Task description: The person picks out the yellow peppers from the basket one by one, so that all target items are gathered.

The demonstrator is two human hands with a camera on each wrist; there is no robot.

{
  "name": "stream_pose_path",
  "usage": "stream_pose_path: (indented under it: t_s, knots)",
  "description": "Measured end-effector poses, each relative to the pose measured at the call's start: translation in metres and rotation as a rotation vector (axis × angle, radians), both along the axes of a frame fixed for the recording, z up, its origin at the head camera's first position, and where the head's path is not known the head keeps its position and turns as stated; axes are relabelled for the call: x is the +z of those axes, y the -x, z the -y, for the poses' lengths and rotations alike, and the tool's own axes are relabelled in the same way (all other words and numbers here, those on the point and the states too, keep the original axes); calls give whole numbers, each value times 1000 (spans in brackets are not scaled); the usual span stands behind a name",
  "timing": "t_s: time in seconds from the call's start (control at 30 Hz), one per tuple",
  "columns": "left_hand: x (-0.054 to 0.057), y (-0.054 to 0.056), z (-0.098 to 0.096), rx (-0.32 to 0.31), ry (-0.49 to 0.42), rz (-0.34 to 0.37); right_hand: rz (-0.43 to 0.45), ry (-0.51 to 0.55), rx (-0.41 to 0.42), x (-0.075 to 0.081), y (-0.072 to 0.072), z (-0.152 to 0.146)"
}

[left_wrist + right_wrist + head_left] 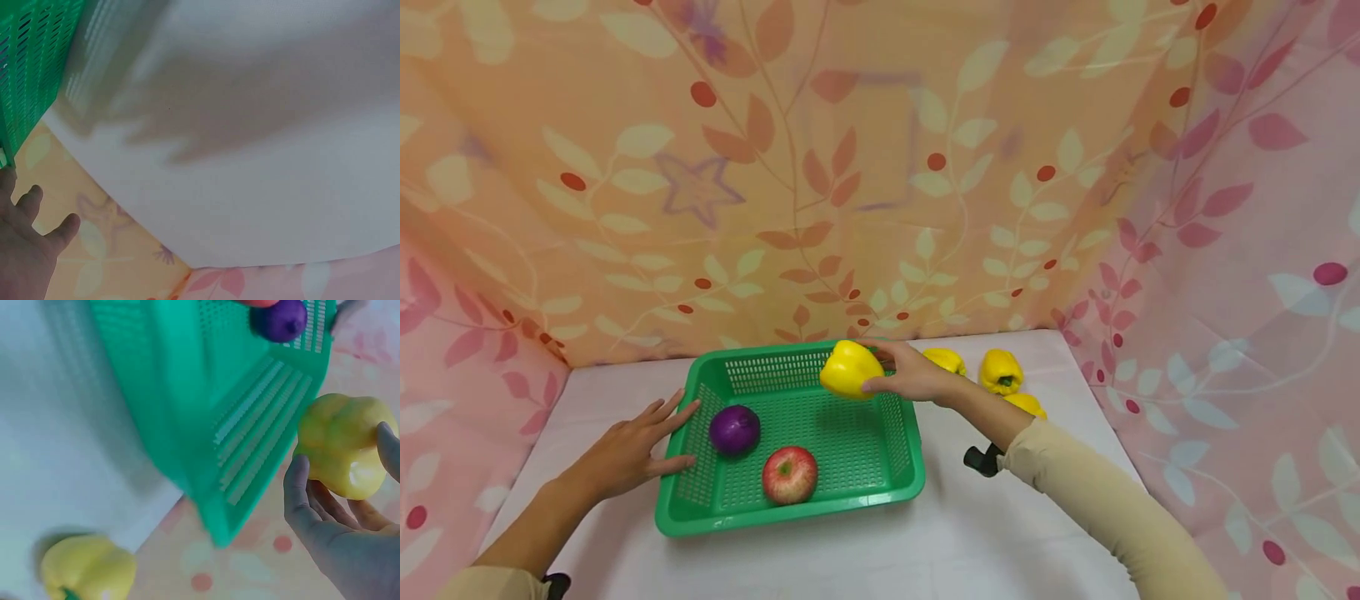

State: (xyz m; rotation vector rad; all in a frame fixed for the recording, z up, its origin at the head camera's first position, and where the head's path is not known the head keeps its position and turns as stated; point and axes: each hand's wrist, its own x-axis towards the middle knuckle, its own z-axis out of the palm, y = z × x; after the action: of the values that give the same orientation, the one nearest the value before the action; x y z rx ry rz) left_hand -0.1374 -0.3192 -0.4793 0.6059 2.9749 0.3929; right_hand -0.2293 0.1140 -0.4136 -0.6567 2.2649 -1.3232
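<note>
My right hand (pixel 917 375) grips a yellow bell pepper (pixel 850 370) over the right back part of a green plastic basket (pixel 790 518). The right wrist view shows the fingers and thumb round the pepper (pixel 344 444). My left hand (pixel 632 446) rests on the basket's left rim, its fingers spread and straight. In the left wrist view only part of that hand (pixel 28 244) shows beside the basket wall. Inside the basket lie a purple onion (pixel 734 431) at the left and a red apple (pixel 790 476) near the front.
Right of the basket, several more yellow bell peppers lie on the white tabletop, one (pixel 1002 372) with its green stem facing forward. Behind them hangs a patterned orange cloth (pixel 880 208), with pink cloth (pixel 1240 333) along the sides. Black wrist-camera mounts sit at both cuffs.
</note>
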Motion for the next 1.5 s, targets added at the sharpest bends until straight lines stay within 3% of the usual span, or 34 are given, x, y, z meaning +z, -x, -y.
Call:
stream_pose_path:
  t_s: [0.47, 0.8, 0.93, 1.5]
  knots:
    - [1, 2, 2, 9, 14, 15, 79, -12, -178, -11, -7, -88]
    - [0, 2, 2, 8, 11, 18, 160, -117, -318, -45, -8, -135]
    - [1, 2, 1, 8, 10, 18, 194, -133, -374, -60, -9, -144]
    - [0, 2, -1, 21, 12, 31, 218, -170, -394, -92, -21, -149]
